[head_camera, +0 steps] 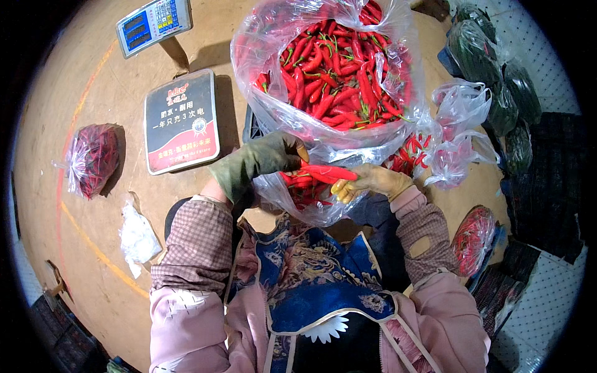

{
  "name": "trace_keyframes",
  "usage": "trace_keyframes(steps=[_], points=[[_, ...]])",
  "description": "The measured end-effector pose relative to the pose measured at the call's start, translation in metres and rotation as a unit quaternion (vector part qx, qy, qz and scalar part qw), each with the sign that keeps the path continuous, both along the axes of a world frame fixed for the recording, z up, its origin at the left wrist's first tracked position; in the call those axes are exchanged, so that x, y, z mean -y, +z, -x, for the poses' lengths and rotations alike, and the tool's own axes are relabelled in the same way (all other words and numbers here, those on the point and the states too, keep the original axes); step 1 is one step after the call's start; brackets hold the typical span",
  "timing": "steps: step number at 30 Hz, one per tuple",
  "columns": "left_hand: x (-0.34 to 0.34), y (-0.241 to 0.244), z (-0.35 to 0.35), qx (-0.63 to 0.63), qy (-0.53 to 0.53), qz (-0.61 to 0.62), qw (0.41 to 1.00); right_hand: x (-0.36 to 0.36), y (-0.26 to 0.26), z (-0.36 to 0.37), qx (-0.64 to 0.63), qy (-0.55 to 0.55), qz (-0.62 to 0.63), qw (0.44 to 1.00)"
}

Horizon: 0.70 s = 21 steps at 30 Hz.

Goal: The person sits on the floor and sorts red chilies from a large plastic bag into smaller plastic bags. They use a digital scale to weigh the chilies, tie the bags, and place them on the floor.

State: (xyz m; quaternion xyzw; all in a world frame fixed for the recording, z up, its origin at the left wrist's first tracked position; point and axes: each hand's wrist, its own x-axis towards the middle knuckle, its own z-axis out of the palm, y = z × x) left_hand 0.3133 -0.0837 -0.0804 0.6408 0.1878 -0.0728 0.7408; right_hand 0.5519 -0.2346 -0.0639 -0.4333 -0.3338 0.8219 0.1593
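Note:
My right hand (378, 182), in a yellow-stained glove, holds a few red chili peppers (333, 173) lying lengthwise to the left. My left hand (282, 151), in a green glove with a yellowed fingertip, has its fingers bent onto the red tip of a chili at the bunch's left end; its grip is partly hidden. Below both hands a smaller clear plastic bag (322, 218) sits open at my lap, with red chilies (303, 193) inside. Just beyond stands a large open clear plastic bag (252, 100) full of red chilies with green stems.
A digital scale's platform (183, 122) and display (154, 23) stand at left. Nearby are a tied bag of dark red chilies (93, 161) and crumpled white plastic (137, 233). At right lie small bags (447, 163), wrapped dark green bundles (473, 51) and another chili bag (473, 240).

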Motion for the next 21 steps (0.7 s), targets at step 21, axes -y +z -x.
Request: trace_keyframes(steps=[21], points=[[0.012,0.029,-0.015,0.053,0.165,0.033,0.984,-0.005,0.061,0.010,0.247,-0.131,-0.207,0.938]])
